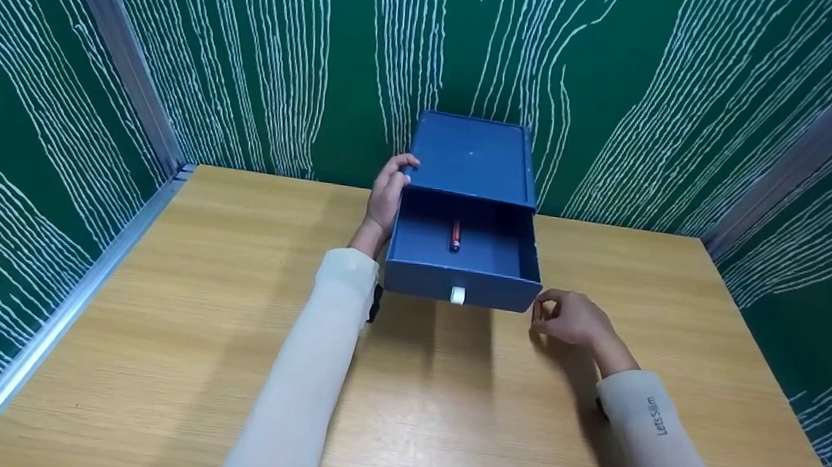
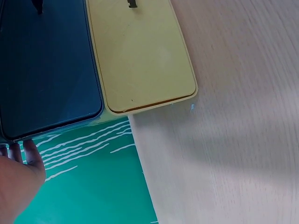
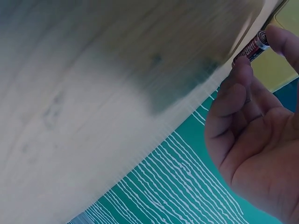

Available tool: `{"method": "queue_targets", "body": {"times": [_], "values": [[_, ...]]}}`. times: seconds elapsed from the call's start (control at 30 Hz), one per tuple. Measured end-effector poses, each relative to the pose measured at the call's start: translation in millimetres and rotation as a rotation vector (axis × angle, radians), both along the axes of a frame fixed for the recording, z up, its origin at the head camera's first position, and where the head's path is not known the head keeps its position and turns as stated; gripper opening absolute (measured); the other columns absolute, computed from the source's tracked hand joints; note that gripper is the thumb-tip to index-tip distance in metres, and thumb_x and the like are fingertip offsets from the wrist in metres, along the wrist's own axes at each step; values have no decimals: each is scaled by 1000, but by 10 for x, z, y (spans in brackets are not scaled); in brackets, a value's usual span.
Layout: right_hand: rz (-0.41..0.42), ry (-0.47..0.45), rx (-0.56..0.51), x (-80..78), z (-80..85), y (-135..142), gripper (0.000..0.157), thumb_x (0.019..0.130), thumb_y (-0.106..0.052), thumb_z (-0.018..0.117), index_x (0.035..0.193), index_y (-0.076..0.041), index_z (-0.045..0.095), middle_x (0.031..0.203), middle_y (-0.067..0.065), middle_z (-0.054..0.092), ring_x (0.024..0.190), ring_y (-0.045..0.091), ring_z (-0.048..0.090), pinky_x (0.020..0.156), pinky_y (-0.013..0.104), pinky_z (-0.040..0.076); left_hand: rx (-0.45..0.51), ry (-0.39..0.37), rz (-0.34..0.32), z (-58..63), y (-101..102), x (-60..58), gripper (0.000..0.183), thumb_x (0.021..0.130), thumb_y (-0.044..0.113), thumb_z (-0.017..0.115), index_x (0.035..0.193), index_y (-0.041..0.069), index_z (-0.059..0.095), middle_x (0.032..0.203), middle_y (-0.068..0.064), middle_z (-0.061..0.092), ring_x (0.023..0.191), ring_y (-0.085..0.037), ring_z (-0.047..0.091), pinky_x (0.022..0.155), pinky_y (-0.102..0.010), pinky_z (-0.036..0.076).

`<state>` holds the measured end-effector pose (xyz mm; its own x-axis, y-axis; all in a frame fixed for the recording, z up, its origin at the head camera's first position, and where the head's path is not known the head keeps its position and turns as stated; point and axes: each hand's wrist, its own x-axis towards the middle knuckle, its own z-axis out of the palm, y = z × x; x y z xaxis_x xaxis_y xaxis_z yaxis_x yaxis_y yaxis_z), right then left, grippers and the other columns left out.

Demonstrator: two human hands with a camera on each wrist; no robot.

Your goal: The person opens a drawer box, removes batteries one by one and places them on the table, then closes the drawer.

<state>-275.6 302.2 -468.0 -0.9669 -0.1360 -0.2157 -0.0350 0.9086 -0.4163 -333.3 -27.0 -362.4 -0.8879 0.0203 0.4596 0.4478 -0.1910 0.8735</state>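
A blue drawer unit (image 1: 473, 153) stands at the back of the wooden table, its top drawer (image 1: 424, 278) pulled out toward me. Inside the drawer lies a red battery (image 1: 455, 236). My left hand (image 1: 387, 196) grips the unit's upper left edge; in the left wrist view its fingers (image 2: 32, 151) bend over the edge of the blue side. Beside the drawer's front right corner, my right hand (image 1: 573, 318) pinches another battery (image 3: 252, 48) between thumb and fingers, seen best in the right wrist view.
Below the blue section is a yellow section (image 2: 145, 56). A white pull tab (image 1: 458, 295) is on the drawer front. Green walls (image 1: 354, 75) with white wavy lines enclose the table (image 1: 235, 309) at the back and sides, close behind the unit.
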Motion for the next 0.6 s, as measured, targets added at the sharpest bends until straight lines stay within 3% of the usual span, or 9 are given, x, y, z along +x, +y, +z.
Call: {"method": "queue_targets", "body": {"times": [0.17, 0.37, 0.5, 0.6], "values": [[36, 41, 27, 8, -27, 30, 44, 68, -37, 69, 107, -22, 57, 74, 3, 54, 65, 17, 49, 53, 29, 35, 60, 5, -29, -93, -2, -100, 31, 83, -5, 26, 105, -11, 45, 120, -21, 41, 105, -18, 38, 87, -20, 28], [41, 37, 37, 14, -50, 49, 43, 68, -38, 69, 107, -23, 57, 73, 2, 53, 65, 17, 48, 54, 29, 34, 42, 20, 4, -182, 23, -180, 30, 83, -1, 27, 104, -6, 47, 115, -15, 44, 100, -15, 40, 84, -20, 29], [37, 30, 40, 7, -48, 43, 42, 69, -38, 69, 107, -24, 56, 76, 3, 53, 67, 18, 48, 55, 29, 34, 31, 25, 9, -180, 20, -187, 30, 83, 0, 27, 105, -5, 47, 115, -13, 44, 100, -15, 40, 84, -21, 29], [38, 33, 39, 1, -45, 42, 43, 69, -37, 69, 107, -24, 56, 79, 3, 54, 69, 18, 48, 55, 29, 34, 23, 17, -3, -114, 3, -126, 31, 84, -2, 26, 106, -8, 46, 117, -17, 43, 102, -16, 39, 84, -21, 28]]}}
